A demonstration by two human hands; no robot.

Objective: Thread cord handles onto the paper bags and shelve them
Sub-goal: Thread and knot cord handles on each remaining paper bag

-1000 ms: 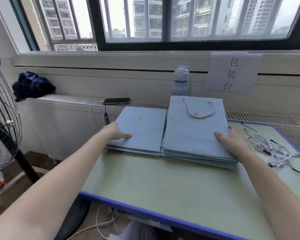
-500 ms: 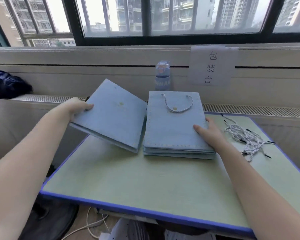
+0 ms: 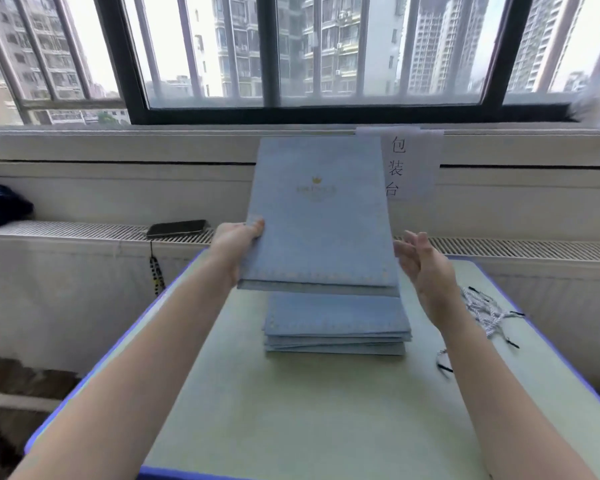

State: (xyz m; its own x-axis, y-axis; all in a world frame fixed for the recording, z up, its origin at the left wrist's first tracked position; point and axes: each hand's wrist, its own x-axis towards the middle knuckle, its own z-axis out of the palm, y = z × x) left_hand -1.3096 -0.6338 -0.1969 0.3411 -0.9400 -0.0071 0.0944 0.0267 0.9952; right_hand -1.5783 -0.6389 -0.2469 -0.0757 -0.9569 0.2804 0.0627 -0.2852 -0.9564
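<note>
Raised off the tabletop point(image 3: 291, 410) since the earlier frame, the pile of paper bags point(image 3: 321, 220) hangs above the second pile point(image 3: 336, 323), the left hand point(image 3: 238, 244) pinching one edge with its fingers and the right hand point(image 3: 420, 261) released just beside it, so this one-sided grip may let loose bags slip out.

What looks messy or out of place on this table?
The white twisted cord handles lie in a tangled heap near the green table's right edge, and one stray cord lies apart, nearer the person. The stack of flat blue paper bags has slightly uneven edges. Nothing looks spilled or damaged.
</note>
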